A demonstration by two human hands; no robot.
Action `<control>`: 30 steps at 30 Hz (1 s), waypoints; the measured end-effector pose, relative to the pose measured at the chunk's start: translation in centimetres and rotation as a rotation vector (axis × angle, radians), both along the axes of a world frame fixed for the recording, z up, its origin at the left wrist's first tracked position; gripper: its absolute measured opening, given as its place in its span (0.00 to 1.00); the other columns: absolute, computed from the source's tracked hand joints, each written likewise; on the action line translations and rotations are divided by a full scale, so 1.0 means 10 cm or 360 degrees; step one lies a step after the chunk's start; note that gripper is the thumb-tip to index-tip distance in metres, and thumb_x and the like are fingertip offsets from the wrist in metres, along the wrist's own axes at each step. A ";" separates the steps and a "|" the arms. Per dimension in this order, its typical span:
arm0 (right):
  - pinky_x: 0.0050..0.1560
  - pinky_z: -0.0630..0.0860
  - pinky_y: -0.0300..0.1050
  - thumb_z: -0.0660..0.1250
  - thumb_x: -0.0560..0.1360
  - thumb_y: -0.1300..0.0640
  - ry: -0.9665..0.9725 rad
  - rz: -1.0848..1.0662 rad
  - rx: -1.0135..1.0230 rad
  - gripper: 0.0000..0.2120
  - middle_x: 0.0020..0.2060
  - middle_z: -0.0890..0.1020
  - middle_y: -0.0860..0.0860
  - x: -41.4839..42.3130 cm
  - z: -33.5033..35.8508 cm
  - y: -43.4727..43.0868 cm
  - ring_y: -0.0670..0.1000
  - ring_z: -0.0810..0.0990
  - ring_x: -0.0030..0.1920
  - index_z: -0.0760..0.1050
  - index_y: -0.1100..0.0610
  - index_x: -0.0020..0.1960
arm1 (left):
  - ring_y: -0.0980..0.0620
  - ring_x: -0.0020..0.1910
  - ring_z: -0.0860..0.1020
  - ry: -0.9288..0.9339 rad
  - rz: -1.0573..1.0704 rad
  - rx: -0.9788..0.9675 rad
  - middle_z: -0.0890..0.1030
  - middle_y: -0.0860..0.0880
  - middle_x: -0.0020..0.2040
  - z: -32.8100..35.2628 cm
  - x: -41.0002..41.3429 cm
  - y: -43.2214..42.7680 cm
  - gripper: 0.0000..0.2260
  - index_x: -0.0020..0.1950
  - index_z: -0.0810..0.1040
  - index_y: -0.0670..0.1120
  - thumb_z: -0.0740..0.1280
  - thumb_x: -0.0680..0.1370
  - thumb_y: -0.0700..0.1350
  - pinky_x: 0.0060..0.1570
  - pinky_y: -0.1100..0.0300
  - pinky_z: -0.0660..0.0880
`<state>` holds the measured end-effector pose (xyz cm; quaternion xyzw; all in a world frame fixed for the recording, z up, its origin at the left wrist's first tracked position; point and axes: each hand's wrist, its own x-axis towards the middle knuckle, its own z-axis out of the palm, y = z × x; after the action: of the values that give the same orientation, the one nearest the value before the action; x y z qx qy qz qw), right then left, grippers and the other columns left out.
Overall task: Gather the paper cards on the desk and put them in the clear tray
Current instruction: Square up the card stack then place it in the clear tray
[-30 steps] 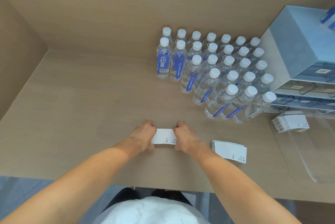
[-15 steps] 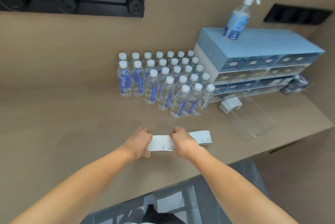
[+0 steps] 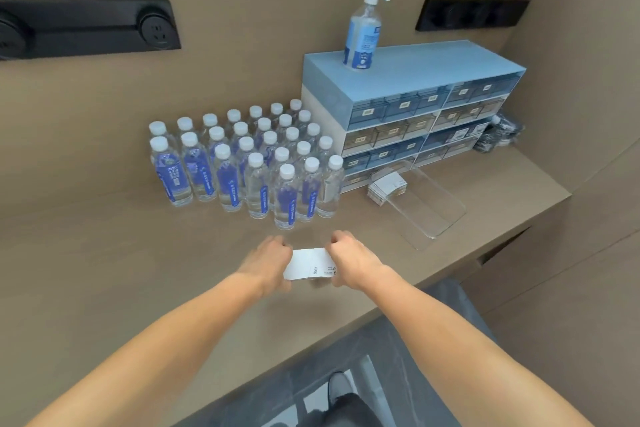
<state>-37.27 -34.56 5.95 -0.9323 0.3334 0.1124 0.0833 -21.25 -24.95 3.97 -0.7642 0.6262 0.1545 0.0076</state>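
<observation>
Both hands, left hand (image 3: pixel 268 262) and right hand (image 3: pixel 349 258), are pinching the card stack (image 3: pixel 309 264) closed between them; I'd be squaring edges before carrying it right to the clear tray (image 3: pixel 427 205).

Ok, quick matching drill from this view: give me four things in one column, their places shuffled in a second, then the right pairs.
Things:
1. spray bottle
2. card stack
3. clear tray
4. water bottles

Places:
A. held between left hand and right hand
B. on the desk left of the drawer unit
C. on top of the drawer unit
D. on the desk in front of the drawer unit

Pairs: 1-C, 2-A, 3-D, 4-B
</observation>
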 end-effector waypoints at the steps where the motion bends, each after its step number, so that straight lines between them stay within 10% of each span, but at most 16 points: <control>1: 0.50 0.73 0.48 0.74 0.67 0.61 -0.0008 0.0013 -0.0010 0.19 0.54 0.72 0.59 -0.06 -0.02 -0.12 0.58 0.72 0.56 0.75 0.65 0.55 | 0.44 0.58 0.72 0.0003 0.0006 -0.0008 0.73 0.43 0.56 0.00 -0.06 -0.11 0.21 0.55 0.74 0.40 0.75 0.70 0.50 0.52 0.52 0.73; 30: 0.52 0.75 0.46 0.75 0.66 0.55 0.0154 0.0441 0.0419 0.21 0.55 0.71 0.55 -0.09 -0.60 -1.35 0.56 0.72 0.57 0.76 0.63 0.55 | 0.43 0.52 0.75 0.0214 0.0599 0.0337 0.74 0.43 0.55 -0.43 -0.48 -0.82 0.20 0.53 0.77 0.39 0.75 0.67 0.48 0.42 0.58 0.69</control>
<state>-38.18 -48.11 -0.03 -0.9439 0.1878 0.2101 0.1722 -26.06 -33.11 -0.36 -0.8504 0.4520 0.2686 0.0170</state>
